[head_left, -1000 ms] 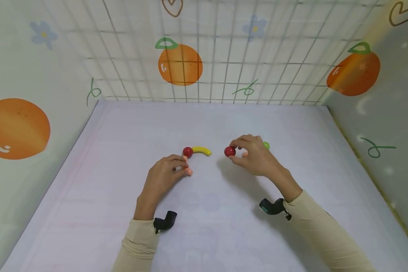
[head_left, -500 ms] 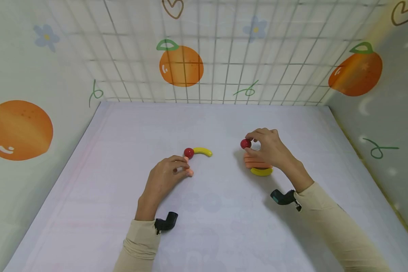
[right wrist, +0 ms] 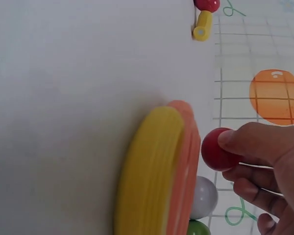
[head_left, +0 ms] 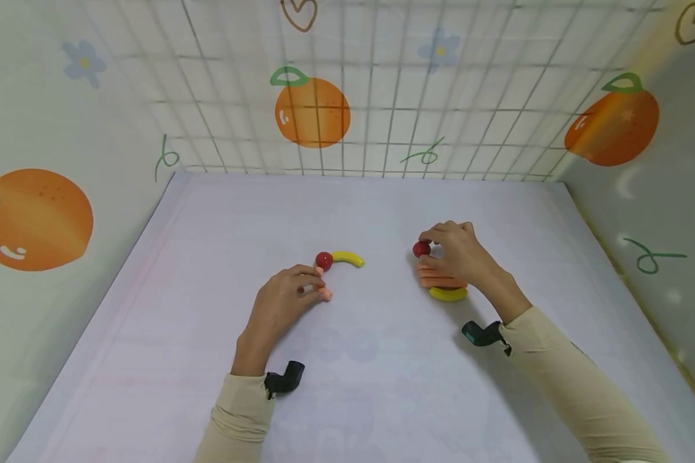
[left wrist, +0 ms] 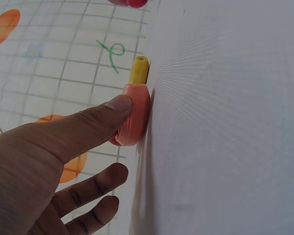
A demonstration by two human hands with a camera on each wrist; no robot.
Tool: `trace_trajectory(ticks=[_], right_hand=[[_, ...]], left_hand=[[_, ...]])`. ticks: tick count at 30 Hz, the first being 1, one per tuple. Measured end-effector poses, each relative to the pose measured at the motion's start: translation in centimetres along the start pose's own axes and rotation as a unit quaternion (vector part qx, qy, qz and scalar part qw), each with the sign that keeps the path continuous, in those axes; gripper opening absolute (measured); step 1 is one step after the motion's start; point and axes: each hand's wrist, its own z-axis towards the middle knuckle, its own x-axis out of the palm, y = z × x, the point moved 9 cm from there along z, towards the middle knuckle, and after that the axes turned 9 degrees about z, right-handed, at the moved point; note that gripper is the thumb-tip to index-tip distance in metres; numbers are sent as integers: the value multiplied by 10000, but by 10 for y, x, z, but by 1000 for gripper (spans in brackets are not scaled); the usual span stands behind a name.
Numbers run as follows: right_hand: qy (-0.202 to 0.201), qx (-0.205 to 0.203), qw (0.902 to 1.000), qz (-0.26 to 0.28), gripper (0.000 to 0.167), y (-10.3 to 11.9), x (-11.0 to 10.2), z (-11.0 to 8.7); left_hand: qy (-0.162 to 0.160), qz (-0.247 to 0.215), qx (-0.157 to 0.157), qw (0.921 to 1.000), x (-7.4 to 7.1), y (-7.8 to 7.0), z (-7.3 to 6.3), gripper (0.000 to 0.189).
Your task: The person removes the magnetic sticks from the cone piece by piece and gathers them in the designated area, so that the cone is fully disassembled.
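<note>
On the white tabletop, my left hand (head_left: 280,297) pinches a salmon-coloured curved stick (left wrist: 136,115) between thumb and fingers. A glossy red ball (head_left: 324,260) touches its far end, and a yellow curved stick (head_left: 349,258) extends rightward from that ball. Over to the right, my right hand (head_left: 466,254) pinches another red ball (right wrist: 220,149) with thumb and index finger. Just below this ball lie several salmon sticks (head_left: 440,277) side by side, with a yellow stick (head_left: 448,294) along their near side. A grey-white ball (right wrist: 204,197) and a green ball (right wrist: 199,228) show beyond the sticks, partly hidden.
A white tabletop (head_left: 347,373) spreads around both hands. Behind it stands a wire grid (head_left: 376,116) against a cloth backdrop printed with oranges. Pale walls (head_left: 29,308) flank the table. A black wrist camera (head_left: 285,378) sits at each cuff.
My right hand has moved right and slightly away with the red ball, to the far side of the salmon sticks, then sunk a little. The left hand stays on its stick.
</note>
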Motion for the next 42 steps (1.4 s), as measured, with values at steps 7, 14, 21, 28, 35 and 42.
trace_trajectory(ticks=[7,14,21,28,35,42], right_hand=[[215,114,9997,-66,35,-4,4,0],[328,224,9988,-274,36,-12,6,0],[392,335,9981,-329,41,-15,8,-3],[-116,-14,9995,-284,32,-4,1,-8],[-1037,-960,9898,179,18,41,-7,-19],[-1184,-1365,9817,597,13,82,13,-23]], left_hand=[[-101,30,128,9999,-3,-3,0,30],[-127,-10,185,9997,-4,-5,3,28],[-144,42,231,9996,-5,-7,4,29],[-198,250,411,9986,-2,-13,6,27],[-557,-244,-157,9980,-5,3,14,19],[-507,-850,-522,9937,8,25,28,32]])
